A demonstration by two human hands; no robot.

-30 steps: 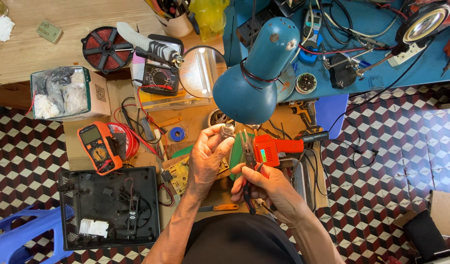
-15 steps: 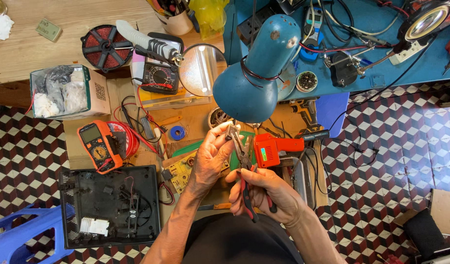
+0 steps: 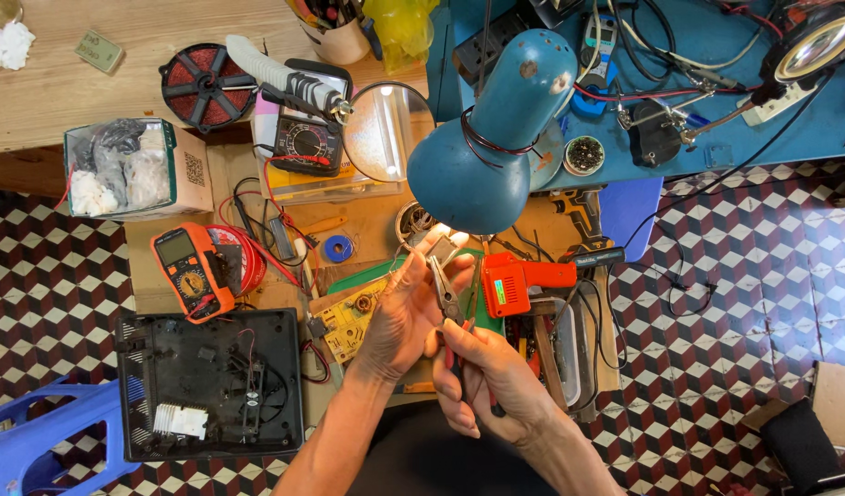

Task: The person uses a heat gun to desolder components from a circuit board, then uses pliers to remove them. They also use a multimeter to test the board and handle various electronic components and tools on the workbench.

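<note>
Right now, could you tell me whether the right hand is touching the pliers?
Touching. The head view shows the right hand wrapped around the handles of the pliers, whose tips reach a small part held by the left hand under the blue lamp.

A single head-worn camera looks steeply down from above the person — both forearms enter from the bottom edge — at close range over a low cluttered bench (image 3: pixel 367 234), with a blue desk lamp (image 3: pixel 491 138) rising nearest the lens.
</note>
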